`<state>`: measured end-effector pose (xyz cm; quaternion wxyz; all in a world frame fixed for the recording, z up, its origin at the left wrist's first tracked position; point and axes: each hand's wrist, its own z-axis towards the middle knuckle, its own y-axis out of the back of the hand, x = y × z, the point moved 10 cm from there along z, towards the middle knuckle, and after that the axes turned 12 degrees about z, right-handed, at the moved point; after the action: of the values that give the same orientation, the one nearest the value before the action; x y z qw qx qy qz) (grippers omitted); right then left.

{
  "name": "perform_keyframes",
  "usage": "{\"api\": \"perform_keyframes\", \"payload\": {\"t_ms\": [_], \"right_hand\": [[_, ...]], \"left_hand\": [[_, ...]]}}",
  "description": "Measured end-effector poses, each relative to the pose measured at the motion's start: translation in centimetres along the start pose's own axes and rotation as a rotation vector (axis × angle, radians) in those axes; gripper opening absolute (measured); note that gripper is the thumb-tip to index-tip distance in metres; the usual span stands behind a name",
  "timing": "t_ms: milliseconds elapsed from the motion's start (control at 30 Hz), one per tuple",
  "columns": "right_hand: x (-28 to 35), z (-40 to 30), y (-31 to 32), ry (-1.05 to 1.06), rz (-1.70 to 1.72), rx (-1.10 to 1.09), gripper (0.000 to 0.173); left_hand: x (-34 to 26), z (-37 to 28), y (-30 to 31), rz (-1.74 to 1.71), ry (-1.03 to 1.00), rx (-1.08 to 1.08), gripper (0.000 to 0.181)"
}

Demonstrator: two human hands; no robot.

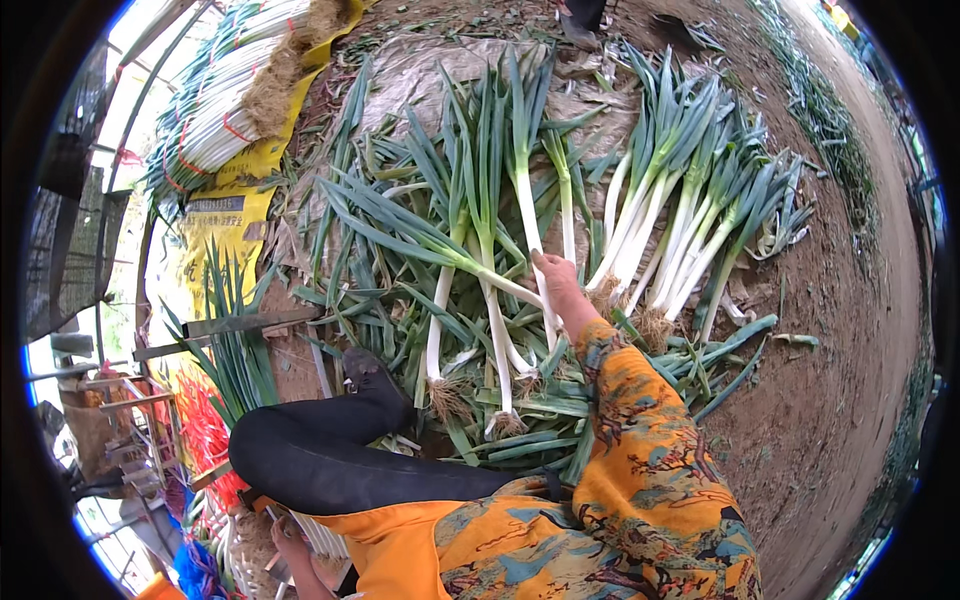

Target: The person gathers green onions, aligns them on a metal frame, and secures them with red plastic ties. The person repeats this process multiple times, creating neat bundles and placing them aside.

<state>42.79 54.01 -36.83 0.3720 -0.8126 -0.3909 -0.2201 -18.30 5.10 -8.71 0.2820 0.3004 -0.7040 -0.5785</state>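
My right hand (555,279) is closed around the white stalk of a leek (527,206), its green leaves pointing away from me. Several loose leeks with rooted ends lie just left of that hand, among them a long leek (491,322); another slants across them, its white end reaching the hand. To the right of my hand rests a pile of leeks (679,217), roots towards me. My left hand (291,538) is low at the left, beside a packed row of white leek stalks (321,531) and their roots; its fingers are partly hidden.
Bundled leeks (217,112) tied with red bands lie on a yellow sheet (225,225) bearing writing. Leaf scraps (540,405) cover the ground before me. Red strands (202,427) hang by a wooden frame (251,322). A person's boot (577,28) shows at the top.
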Motion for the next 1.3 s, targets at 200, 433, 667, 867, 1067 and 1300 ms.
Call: {"api": "perform_keyframes", "payload": {"t_ms": [200,433,667,867,1067,1300], "right_hand": [[1.0,-5.0,-2.8,-0.248,0.157,0.091,0.023],[-0.5,-19.1,-19.1,-0.454,0.410,0.697,0.037],[-2.6,-41.4,-31.9,-0.759,0.381,0.947,0.026],[-5.8,-55.2,-33.5,-0.976,0.284,1.159,0.021],[-8.5,-58.5,-34.2,-0.998,0.254,1.139,0.016],[0.5,-55.2,-34.9,0.641,-0.267,1.500,0.031]], "left_hand": [[-1.9,0.1,0.0,-0.077,-0.024,-0.031,0.026],[-3.8,2.3,10.4,-0.359,0.066,-0.429,0.029],[-22.7,-2.6,18.8,-0.863,-0.527,-0.136,0.031],[-28.7,-4.7,14.7,-1.300,-0.455,0.293,0.055],[-30.1,-6.1,16.0,-1.289,-0.833,-0.190,0.041],[-12.6,-5.5,17.1,-1.560,-0.387,-0.296,0.041]]}}
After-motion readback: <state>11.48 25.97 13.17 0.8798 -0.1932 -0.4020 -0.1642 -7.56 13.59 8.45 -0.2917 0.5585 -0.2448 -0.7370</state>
